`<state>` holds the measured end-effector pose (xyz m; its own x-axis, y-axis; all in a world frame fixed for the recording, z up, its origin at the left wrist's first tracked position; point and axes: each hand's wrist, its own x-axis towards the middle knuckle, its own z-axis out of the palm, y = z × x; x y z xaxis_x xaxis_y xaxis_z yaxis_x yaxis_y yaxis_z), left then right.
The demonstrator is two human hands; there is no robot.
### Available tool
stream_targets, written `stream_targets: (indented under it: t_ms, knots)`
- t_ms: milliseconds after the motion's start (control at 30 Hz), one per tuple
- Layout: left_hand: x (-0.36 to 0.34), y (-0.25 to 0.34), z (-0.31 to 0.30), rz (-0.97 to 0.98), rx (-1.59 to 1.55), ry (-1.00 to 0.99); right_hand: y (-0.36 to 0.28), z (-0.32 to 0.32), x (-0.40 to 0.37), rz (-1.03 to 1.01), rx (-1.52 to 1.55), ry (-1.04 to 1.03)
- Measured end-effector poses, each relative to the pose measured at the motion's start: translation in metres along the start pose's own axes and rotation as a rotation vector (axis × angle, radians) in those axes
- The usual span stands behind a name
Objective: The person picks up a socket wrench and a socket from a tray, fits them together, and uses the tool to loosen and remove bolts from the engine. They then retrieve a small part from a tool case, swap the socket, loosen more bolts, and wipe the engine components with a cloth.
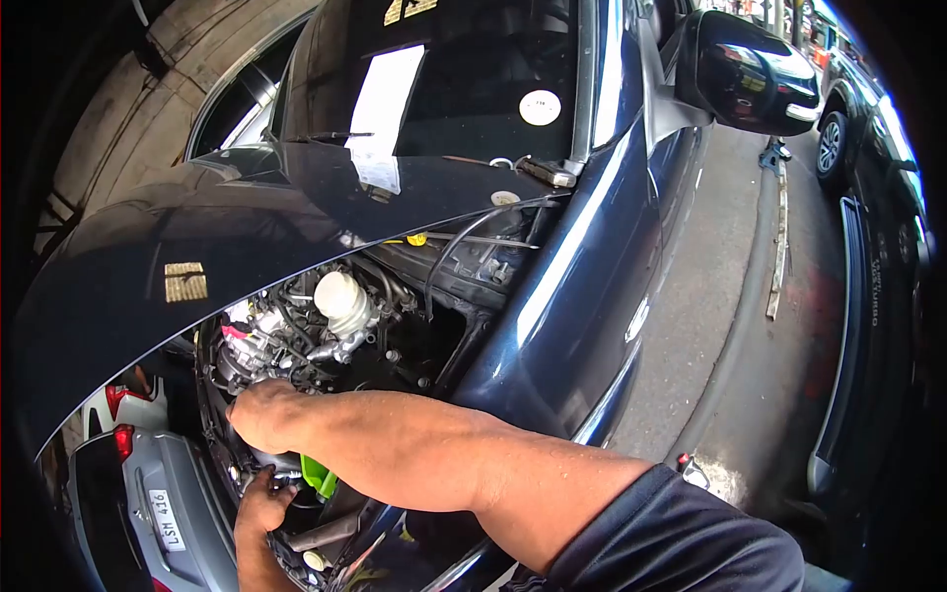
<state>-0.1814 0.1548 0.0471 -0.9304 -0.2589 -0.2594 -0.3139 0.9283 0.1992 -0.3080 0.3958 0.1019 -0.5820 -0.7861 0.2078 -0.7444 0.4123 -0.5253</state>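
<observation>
My right arm stretches across the front of the open engine bay (434, 316). My right hand (264, 414) reaches down among the engine parts at its left side, and its fingers are hidden from me. Below it, my left hand (261, 501) has its fingers curled at a dark part near the front of the bay; what they grip, I cannot make out. A bright green plastic piece (318, 477) sits between the left hand and my right forearm, partly covered. Farther back stands a whitish fluid reservoir (340, 296) above metal parts and hoses.
The dark raised hood (128, 276) overhangs the bay at left. On the right is the fender (552, 316). A tool (547, 172) lies by the windshield base. A silver car (178, 503) stands at lower left, a dark vehicle (873, 296) at right. A long strip (780, 247) lies on the floor.
</observation>
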Motion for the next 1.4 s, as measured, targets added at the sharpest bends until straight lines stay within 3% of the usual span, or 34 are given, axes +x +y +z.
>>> stream_targets:
  t_ms: [200,300,367,467,533,667,733,833,867,1033,1133,1267,1400]
  knots:
    - [-0.021,0.055,-0.03,-0.072,-0.045,-0.071,-0.001,0.004,0.0,-0.092,0.049,-0.015]
    - [0.002,-0.016,-0.015,0.161,-0.162,-0.001,-0.003,-0.001,-0.002,-0.113,0.017,-0.052]
    - [0.001,-0.03,-0.02,0.2,0.022,0.054,-0.004,-0.004,0.002,-0.075,-0.062,-0.105]
    - [0.009,-0.065,-0.012,0.268,-0.074,0.108,-0.012,0.0,0.008,0.01,-0.256,-0.078]
    - [-0.001,-0.057,-0.022,0.168,-0.016,0.063,-0.003,0.011,0.009,-0.107,-0.305,0.047]
    - [0.035,-0.099,-0.009,0.2,0.093,0.055,-0.029,0.007,0.003,-0.03,-0.361,-0.03]
    - [0.066,-0.116,0.006,0.231,0.074,0.036,-0.042,0.003,0.008,0.111,-0.276,-0.148]
    - [0.101,-0.109,0.021,0.247,0.045,-0.047,-0.035,0.01,0.011,0.149,-0.231,-0.094]
    - [0.125,-0.118,0.041,0.335,0.081,-0.03,-0.027,0.013,0.01,0.177,-0.173,-0.089]
    - [0.169,-0.093,0.062,0.32,0.131,-0.266,-0.021,0.018,0.011,0.28,-0.115,0.001]
    - [0.19,-0.095,0.073,0.385,0.061,-0.297,0.002,0.024,0.007,0.201,-0.045,0.089]
    - [0.19,-0.087,0.071,0.309,-0.002,-0.403,0.02,0.029,0.004,0.131,-0.01,0.085]
    - [0.173,-0.087,0.071,0.367,0.079,-0.287,0.026,0.019,0.0,0.203,0.064,-0.067]
